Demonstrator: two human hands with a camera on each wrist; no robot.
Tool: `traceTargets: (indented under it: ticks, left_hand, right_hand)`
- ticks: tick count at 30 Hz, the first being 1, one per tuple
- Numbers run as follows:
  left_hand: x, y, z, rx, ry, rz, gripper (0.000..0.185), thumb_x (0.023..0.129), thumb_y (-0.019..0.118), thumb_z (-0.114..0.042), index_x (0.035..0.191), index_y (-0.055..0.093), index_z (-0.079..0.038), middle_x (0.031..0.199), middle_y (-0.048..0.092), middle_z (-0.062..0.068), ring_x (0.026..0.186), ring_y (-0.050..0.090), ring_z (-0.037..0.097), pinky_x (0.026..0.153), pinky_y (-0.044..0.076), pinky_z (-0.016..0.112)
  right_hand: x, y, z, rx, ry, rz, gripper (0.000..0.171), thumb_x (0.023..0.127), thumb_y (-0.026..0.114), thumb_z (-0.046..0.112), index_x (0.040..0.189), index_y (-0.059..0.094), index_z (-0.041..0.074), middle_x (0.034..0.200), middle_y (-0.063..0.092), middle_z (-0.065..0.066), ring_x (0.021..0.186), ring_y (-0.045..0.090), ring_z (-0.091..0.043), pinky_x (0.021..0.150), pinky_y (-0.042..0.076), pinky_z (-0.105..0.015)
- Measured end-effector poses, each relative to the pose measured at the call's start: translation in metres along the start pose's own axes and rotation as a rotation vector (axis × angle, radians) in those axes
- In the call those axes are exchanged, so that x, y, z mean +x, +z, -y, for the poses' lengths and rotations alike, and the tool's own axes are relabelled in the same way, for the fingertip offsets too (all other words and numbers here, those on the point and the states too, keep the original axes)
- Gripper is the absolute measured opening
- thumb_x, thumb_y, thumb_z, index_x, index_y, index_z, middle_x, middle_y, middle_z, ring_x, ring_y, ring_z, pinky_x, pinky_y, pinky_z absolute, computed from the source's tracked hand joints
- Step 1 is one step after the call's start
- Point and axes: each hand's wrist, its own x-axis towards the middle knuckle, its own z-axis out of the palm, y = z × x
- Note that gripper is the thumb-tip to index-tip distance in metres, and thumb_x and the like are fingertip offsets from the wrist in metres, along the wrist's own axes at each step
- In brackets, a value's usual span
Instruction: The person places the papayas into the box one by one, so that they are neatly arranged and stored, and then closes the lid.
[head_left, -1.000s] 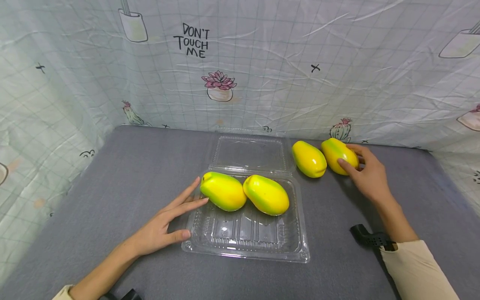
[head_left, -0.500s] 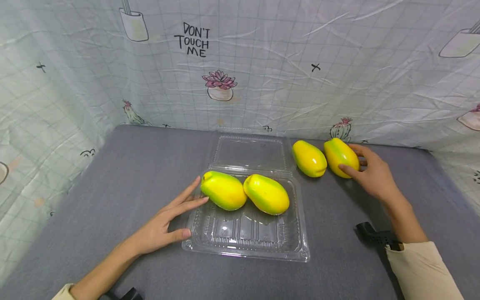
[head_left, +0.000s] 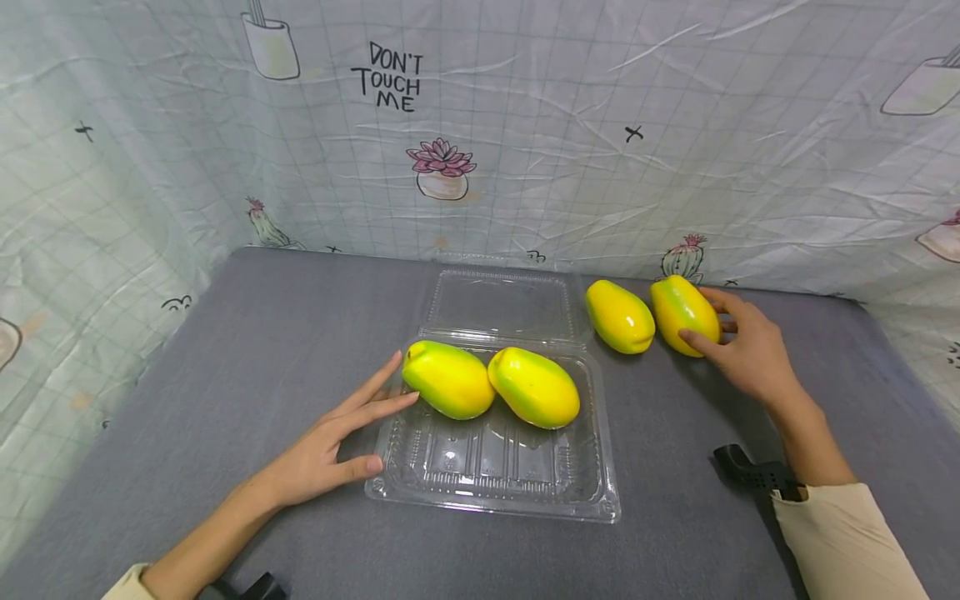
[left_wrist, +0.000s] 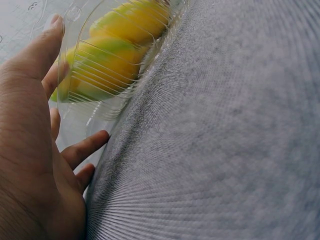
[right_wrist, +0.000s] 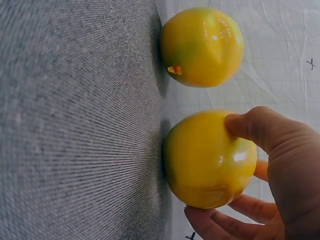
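My right hand [head_left: 750, 346] grips a yellow-green papaya [head_left: 684, 317] at the back right, with the thumb on its near side and the fingers around the far side. In the right wrist view that papaya [right_wrist: 207, 160] sits against the grey cloth. Just left of it lies another papaya [head_left: 619, 317]. My left hand [head_left: 326, 450] spreads its fingers along the left rim of a clear plastic clamshell box [head_left: 491, 504], the thumb at the rim. Two papayas, a left one [head_left: 447, 380] and a right one [head_left: 534, 388], lie side by side in the box's rear half.
The box's transparent lid [head_left: 504, 304] is folded back flat behind it. Grey cloth [head_left: 300, 308] covers the table. A printed white curtain [head_left: 525, 167] stands along the back edge, close behind the two loose papayas. A black wrist mount [head_left: 753, 471] is on the right forearm.
My right hand has shifted slightly right and turned the papaya it grips, widening the gap to its neighbour. The left hand and the box have stayed in place.
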Motion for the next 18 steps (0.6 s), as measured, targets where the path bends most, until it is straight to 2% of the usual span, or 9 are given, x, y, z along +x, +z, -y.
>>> traceTargets:
  ticks: [2, 8, 11, 18]
  left_hand:
    - [0.003, -0.002, -0.007, -0.013, 0.016, -0.008, 0.058, 0.086, 0.057, -0.034, 0.135, 0.039, -0.009, 0.147, 0.006, 0.016, 0.131, 0.017, 0.035, 0.104, 0.019, 0.038]
    - [0.009, -0.006, -0.023, -0.043, 0.049, -0.020, 0.055, 0.085, 0.058, -0.024, 0.132, 0.040, -0.003, 0.145, 0.008, 0.022, 0.126, 0.023, 0.043, 0.095, 0.025, 0.056]
    - [0.010, -0.006, -0.025, -0.035, 0.049, -0.020, 0.055, 0.085, 0.058, -0.025, 0.132, 0.041, -0.003, 0.145, 0.008, 0.023, 0.125, 0.025, 0.043, 0.095, 0.026, 0.056]
    - [0.010, -0.005, -0.024, -0.040, 0.058, -0.022, 0.055, 0.085, 0.059, -0.024, 0.132, 0.041, -0.002, 0.145, 0.008, 0.023, 0.123, 0.032, 0.039, 0.099, 0.026, 0.049]
  right_hand:
    - [0.000, 0.000, 0.001, -0.004, -0.001, -0.006, 0.063, 0.080, 0.064, 0.036, 0.134, 0.039, 0.014, 0.121, 0.047, -0.017, 0.095, 0.051, -0.035, 0.063, 0.041, -0.041]
    - [0.001, 0.000, 0.002, -0.005, -0.008, -0.029, 0.063, 0.078, 0.067, 0.036, 0.133, 0.042, 0.016, 0.117, 0.049, -0.016, 0.093, 0.053, -0.037, 0.060, 0.044, -0.041]
    - [0.001, -0.001, 0.003, 0.007, -0.006, -0.037, 0.065, 0.078, 0.067, 0.035, 0.134, 0.040, 0.016, 0.120, 0.048, -0.018, 0.095, 0.053, -0.039, 0.062, 0.044, -0.043]
    - [-0.002, -0.003, 0.009, 0.033, -0.002, -0.071, 0.068, 0.078, 0.068, 0.033, 0.136, 0.037, 0.019, 0.122, 0.047, -0.017, 0.094, 0.053, -0.038, 0.064, 0.045, -0.044]
